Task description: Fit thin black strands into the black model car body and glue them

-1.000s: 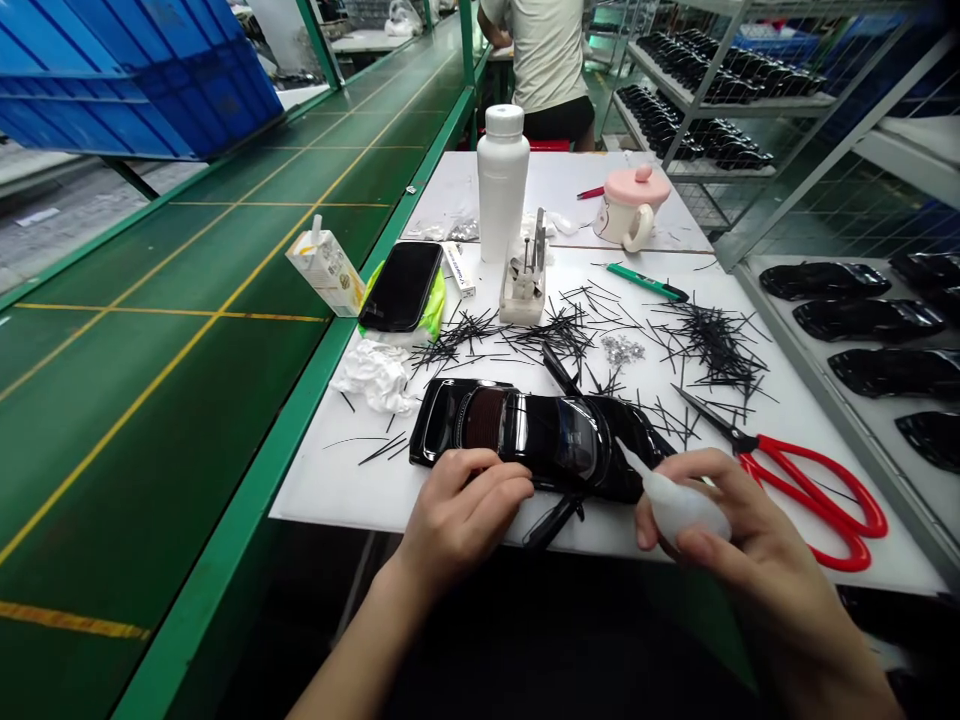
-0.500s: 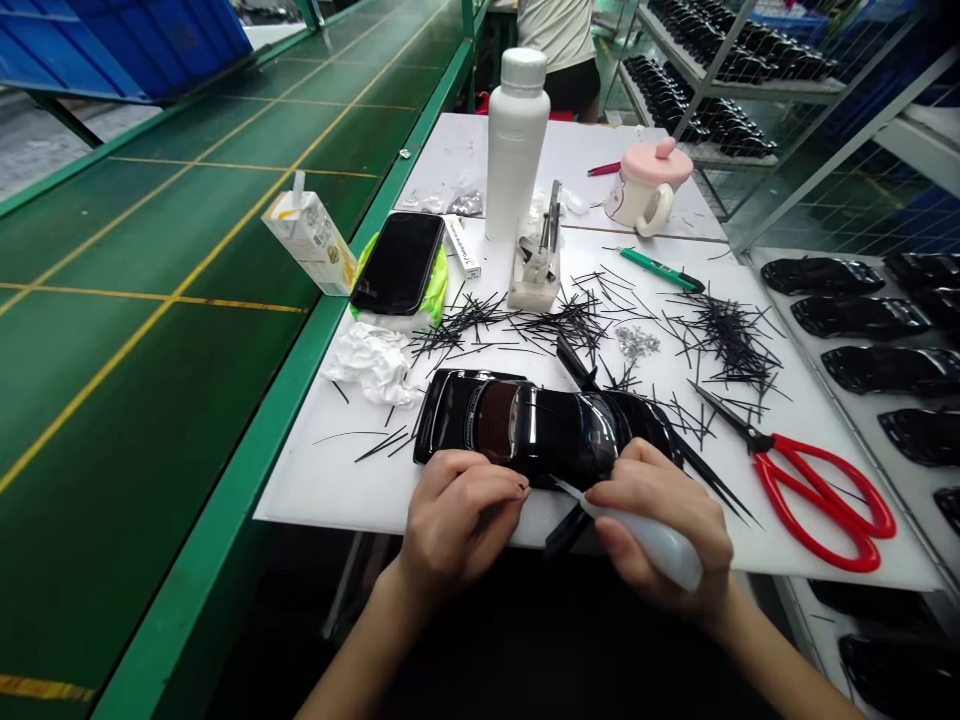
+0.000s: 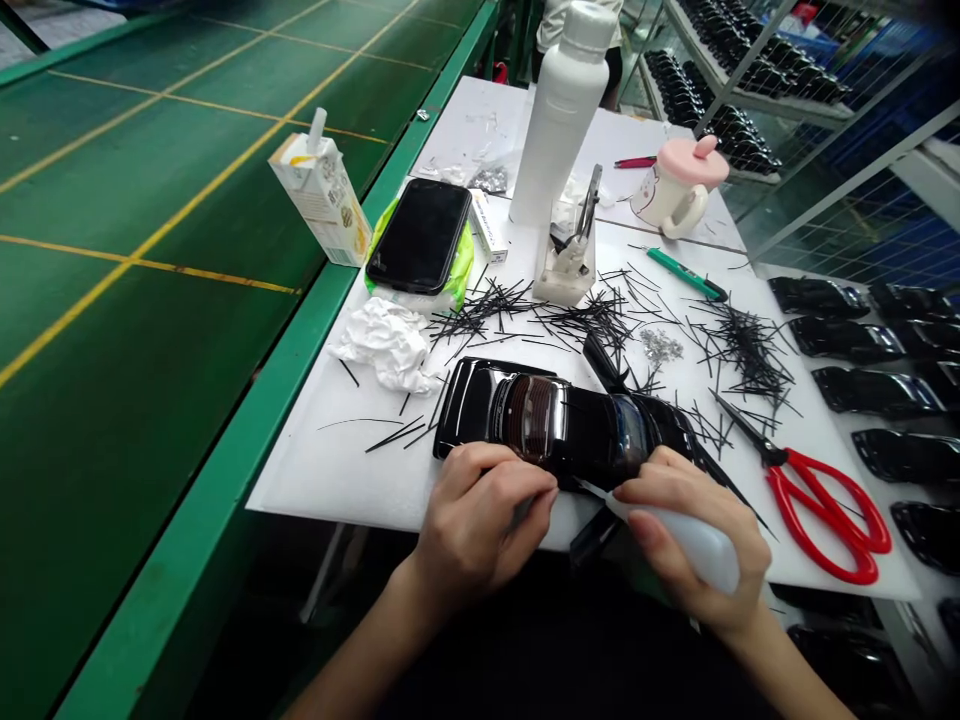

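Model car (image 3: pixel 574 420): glossy black, upright on the white tabletop (image 3: pixel 315 475), lying lengthwise from left to right, between and just beyond the two hands.
Crumpled tissue (image 3: pixel 386 345): near the car's left end, apart from it.
Left hand (image 3: pixel 487 510): at the car's near side; thumb and fingertips drawn together in a pinch. Whether something small is between them cannot be told. Risk: a knuckle pressing on the body could, in my judgement, slide the car or smudge its gloss.
Near door (image 3: pixel 592 540): swung out beyond the table edge, between the hands. Risk: a wrist catching it could strain the hinge or turn the car.
Black strips (image 3: pixel 592 320): loose heap beyond the car. Risk: a stray one could stick to wet fluid, if the bottle holds any.
Right hand (image 3: pixel 697 520): fingers wrapped around the squeeze bottle (image 3: pixel 709 555), nozzle (image 3: pixel 592 488) pointed left at the car's near side; contact unclear. Risk: too firm a squeeze could flood the spot or wet the left fingertips.
Scissors (image 3: pixel 825 510): red-handled, blades parted, right of the right hand. Risk: a backward sweep could knock them.
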Action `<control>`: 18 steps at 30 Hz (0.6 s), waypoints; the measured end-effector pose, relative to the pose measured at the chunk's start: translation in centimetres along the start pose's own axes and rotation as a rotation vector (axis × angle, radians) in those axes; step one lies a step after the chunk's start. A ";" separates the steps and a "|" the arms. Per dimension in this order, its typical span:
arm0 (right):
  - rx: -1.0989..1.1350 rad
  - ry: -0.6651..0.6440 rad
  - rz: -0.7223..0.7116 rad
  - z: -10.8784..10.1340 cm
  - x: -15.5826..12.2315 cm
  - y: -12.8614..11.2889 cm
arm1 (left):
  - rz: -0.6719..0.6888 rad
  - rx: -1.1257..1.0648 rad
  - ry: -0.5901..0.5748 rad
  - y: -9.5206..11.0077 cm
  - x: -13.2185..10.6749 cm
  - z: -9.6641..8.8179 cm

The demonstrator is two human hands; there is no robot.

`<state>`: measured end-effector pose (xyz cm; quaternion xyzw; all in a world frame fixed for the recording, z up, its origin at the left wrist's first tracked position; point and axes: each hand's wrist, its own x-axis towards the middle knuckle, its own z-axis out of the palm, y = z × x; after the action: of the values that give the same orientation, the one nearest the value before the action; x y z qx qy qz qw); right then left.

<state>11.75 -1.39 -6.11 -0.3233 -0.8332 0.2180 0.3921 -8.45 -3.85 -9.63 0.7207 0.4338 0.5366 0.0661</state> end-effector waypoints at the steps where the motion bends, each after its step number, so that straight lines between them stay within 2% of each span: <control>1: 0.003 0.001 0.005 0.0 -0.1 0.0 | 0.004 0.000 0.002 0.0 0.0 0.0; 18: 0.003 -0.015 0.050 0.0 -0.6 0.2 | 0.015 0.025 0.021 0.0 0.0 0.2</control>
<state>12.08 -1.73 -6.57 -0.3419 -0.8273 0.2316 0.3808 -8.32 -3.75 -9.69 0.7189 0.4359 0.5392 0.0485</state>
